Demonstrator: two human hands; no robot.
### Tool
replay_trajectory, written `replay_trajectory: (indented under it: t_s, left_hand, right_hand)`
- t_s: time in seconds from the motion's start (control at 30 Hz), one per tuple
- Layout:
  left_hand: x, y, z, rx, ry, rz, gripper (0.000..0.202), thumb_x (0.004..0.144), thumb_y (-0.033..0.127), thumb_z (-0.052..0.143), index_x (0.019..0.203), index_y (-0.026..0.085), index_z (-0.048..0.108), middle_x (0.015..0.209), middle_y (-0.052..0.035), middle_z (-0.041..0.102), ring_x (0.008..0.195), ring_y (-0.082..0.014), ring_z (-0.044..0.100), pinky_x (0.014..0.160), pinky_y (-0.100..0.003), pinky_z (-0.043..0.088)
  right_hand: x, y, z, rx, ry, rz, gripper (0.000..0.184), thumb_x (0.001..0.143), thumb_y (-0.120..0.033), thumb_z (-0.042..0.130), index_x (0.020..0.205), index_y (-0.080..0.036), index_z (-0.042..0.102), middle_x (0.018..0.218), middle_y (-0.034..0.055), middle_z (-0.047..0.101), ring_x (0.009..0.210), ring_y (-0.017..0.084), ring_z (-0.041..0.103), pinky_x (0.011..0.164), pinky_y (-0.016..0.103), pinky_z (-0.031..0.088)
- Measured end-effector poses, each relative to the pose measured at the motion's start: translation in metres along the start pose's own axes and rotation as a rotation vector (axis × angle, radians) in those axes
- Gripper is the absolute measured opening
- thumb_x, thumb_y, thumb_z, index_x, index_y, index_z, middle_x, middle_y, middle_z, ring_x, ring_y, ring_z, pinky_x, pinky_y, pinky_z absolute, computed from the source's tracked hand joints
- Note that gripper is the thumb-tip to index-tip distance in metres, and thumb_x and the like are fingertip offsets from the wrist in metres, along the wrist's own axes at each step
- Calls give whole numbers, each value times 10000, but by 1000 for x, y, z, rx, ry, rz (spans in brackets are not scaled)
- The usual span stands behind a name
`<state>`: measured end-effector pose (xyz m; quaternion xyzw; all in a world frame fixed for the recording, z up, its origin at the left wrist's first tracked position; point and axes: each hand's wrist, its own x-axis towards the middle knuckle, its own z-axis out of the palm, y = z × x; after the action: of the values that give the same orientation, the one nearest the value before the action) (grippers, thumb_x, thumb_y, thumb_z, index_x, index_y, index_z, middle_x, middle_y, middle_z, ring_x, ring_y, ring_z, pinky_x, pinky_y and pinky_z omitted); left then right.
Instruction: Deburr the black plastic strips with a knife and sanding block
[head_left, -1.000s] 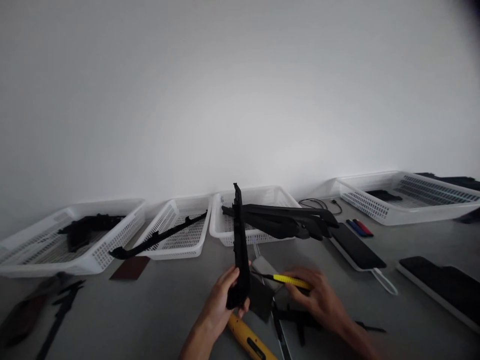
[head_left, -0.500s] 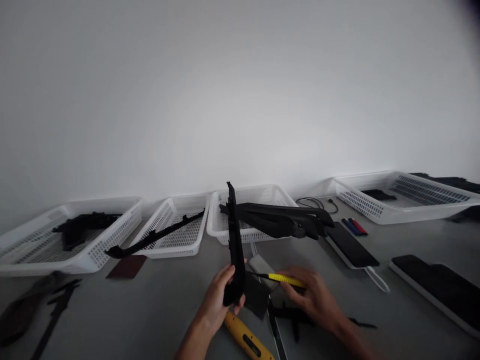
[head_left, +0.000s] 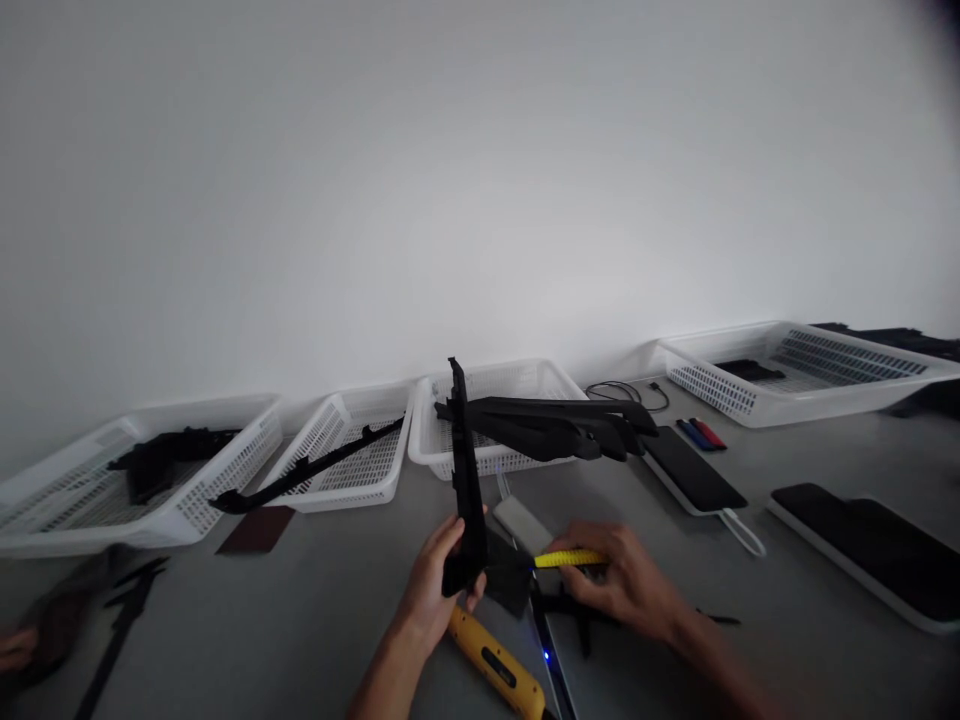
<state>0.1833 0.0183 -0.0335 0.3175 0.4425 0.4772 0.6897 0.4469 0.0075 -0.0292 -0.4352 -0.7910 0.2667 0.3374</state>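
Observation:
My left hand (head_left: 435,585) is closed around the lower end of a long black plastic trim strip (head_left: 465,470), which stands nearly upright. My right hand (head_left: 622,580) grips a slim knife with a ribbed yellow handle (head_left: 566,558). The knife points left at the strip's lower end; its thin tip is hard to make out, and I cannot tell whether it touches. Below my left hand lies a yellow power tool (head_left: 499,662) with a dark label. A dark flat sheet (head_left: 510,588) and another black part (head_left: 577,610) lie under and beside my right hand.
White baskets hold black parts: left basket (head_left: 262,430), narrow basket (head_left: 390,470), middle basket (head_left: 431,455), right basket (head_left: 757,415). Black strips (head_left: 562,425) overhang the middle one. A brown sheet (head_left: 257,530), black-topped pads (head_left: 694,470) and another person's hand (head_left: 19,648) are around.
My right hand has moved slightly left with the knife, closer to the strip. A small blue light now shows on the long object below. Another person's hand has appeared at the left edge.

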Motion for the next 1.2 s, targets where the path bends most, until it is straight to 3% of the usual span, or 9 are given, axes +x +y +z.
replay_trajectory:
  t_s: [0.2, 0.27, 0.37, 0.6, 0.8, 1.0, 1.2]
  left_hand:
    - [0, 1, 0, -18, 17, 30, 559, 842, 490, 819, 1283, 151, 760, 745, 17, 645, 398, -101, 557, 345, -222, 273]
    - [0, 1, -1, -24, 11, 39, 538, 842, 494, 816, 1263, 161, 772, 749, 15, 649, 395, -93, 541, 344, -217, 256]
    - [2, -2, -2, -37, 10, 49, 548, 808, 522, 840, 1224, 170, 785, 765, 7, 668, 387, -75, 513, 346, -202, 222]
    - [5, -7, 0, -90, -31, 0, 605, 768, 602, 865, 1183, 169, 789, 810, -19, 722, 378, -44, 467, 352, -188, 197]
    - [4, -5, 3, -73, -53, -23, 613, 780, 661, 850, 1078, 128, 788, 785, -45, 740, 365, -28, 432, 356, -177, 176]
    - [3, -5, 5, -58, -90, -32, 641, 838, 694, 788, 1166, 144, 759, 740, -19, 718, 364, -38, 426, 343, -173, 195]
    - [4, -4, 3, -127, -86, -25, 568, 838, 651, 805, 1050, 124, 781, 714, -22, 712, 356, -33, 417, 333, -171, 189]
  right_hand:
    - [1, 3, 3, 9, 26, 8, 246, 993, -341, 610, 1033, -215, 818, 932, 59, 831, 808, 222, 762, 735, 297, 529]
    - [1, 2, 3, 1, 12, 10, 246, 989, -347, 611, 1003, -216, 819, 885, 49, 822, 768, 214, 752, 709, 291, 519]
    - [0, 0, 3, 8, 2, 12, 256, 990, -364, 615, 983, -216, 823, 851, 46, 817, 741, 214, 746, 695, 290, 515]
    - [2, -1, 12, 87, 3, 14, 332, 1064, -438, 564, 1102, -227, 816, 988, 70, 844, 870, 245, 781, 779, 300, 548]
    - [1, 1, 14, 82, 26, 16, 323, 1064, -434, 574, 1114, -227, 816, 971, 59, 837, 846, 233, 775, 768, 298, 542]
    - [1, 0, 13, 54, 70, 21, 328, 1066, -422, 563, 1111, -225, 821, 958, 62, 839, 833, 232, 773, 763, 305, 548]
    - [-1, -4, 12, 61, 32, -32, 287, 1035, -387, 586, 1035, -216, 816, 914, 62, 824, 783, 213, 748, 715, 289, 545]
